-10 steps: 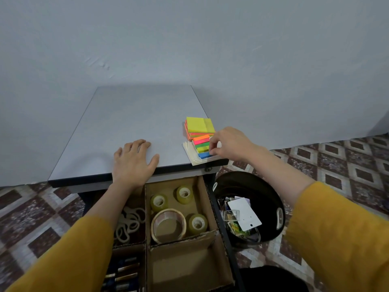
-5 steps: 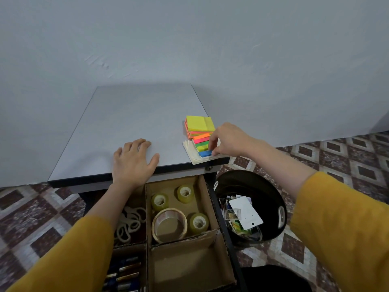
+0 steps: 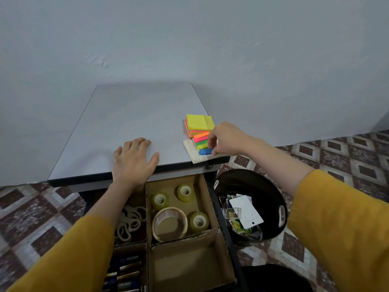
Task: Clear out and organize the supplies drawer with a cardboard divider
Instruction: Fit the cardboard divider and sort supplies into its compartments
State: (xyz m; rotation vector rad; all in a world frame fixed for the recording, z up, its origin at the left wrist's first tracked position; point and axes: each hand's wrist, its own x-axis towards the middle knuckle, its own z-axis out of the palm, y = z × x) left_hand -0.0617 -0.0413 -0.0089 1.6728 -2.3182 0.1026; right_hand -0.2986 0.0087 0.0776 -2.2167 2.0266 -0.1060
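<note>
The open drawer holds a cardboard divider. Its back right cell carries three small tape rolls and one large clear roll; the front right cell is bare cardboard. Rubber bands lie in the back left cell, pens in the front left. On the grey desk, near its right front corner, sit a yellow sticky-note stack and coloured flag strips on a white pad. My right hand pinches the strips' right end. My left hand rests flat on the desk's front edge.
A black waste bin stands on the patterned floor right of the drawer, with a white card and scraps inside. A plain wall rises behind the desk. A dark object lies at the bottom edge below the bin.
My right hand has shifted slightly along the flag strips, fingers now closing on their right end. The left hand has stayed flat on the desk.
</note>
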